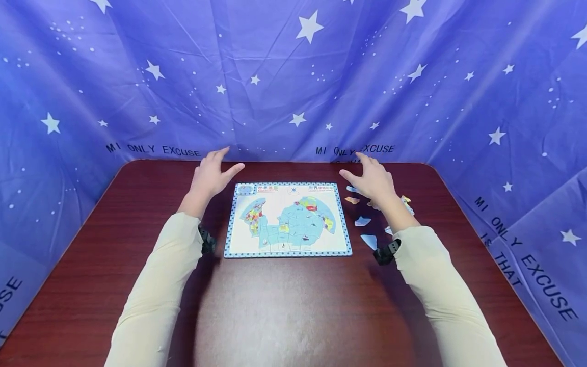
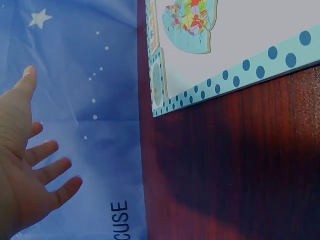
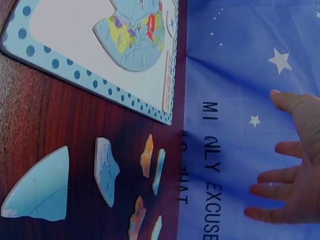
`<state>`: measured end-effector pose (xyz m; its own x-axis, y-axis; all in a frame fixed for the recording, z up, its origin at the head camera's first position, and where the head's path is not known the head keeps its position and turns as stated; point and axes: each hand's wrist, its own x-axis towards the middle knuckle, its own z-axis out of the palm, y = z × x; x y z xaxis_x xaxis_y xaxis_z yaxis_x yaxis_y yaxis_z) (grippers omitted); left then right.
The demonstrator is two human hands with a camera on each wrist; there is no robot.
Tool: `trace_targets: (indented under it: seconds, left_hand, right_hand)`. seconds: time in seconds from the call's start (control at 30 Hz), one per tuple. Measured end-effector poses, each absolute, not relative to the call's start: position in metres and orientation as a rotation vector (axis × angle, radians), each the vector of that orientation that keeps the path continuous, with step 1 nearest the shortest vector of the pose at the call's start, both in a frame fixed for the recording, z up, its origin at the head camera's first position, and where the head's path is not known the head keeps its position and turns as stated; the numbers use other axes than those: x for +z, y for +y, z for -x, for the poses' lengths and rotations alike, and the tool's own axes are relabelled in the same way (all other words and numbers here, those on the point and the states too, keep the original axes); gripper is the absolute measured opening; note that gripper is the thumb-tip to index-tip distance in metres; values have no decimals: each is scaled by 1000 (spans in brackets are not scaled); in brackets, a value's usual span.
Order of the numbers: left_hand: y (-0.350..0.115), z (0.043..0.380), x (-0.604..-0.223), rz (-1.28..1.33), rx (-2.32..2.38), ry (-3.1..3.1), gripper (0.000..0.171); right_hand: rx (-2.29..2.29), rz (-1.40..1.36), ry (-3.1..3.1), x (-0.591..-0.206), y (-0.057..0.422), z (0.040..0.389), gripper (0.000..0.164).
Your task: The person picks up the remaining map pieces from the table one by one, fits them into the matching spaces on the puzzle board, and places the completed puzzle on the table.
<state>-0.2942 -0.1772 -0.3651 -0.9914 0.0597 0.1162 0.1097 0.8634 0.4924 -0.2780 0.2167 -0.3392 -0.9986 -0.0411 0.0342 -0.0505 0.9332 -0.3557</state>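
Observation:
A world map puzzle board (image 1: 289,219) with a blue dotted border lies flat on the table, partly filled with map pieces. Gaps show white at its upper middle and at its sides. Above the table by the board's left side, my left hand (image 1: 212,176) holds nothing, its fingers spread. My right hand (image 1: 372,179) hovers over the loose pieces to the right of the board, also spread and holding nothing. Among those pieces are a blue curved piece (image 3: 40,187), a blue and white piece (image 3: 106,170) and an orange one (image 3: 147,156). My right forearm hides some of them.
The dark red wooden table (image 1: 284,311) reaches back to a blue curtain (image 1: 257,76) with white stars and lettering, which stands on the left, back and right. Black wrist cameras (image 1: 387,252) sit at both cuffs.

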Motion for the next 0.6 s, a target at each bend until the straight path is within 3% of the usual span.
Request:
trace_targets:
  seconds: [0.6]
  left_hand:
    - [-190,292,-405,188,-1156,-2980,50]
  right_hand:
    - [832,-65,-3057,-379,248,286,47]
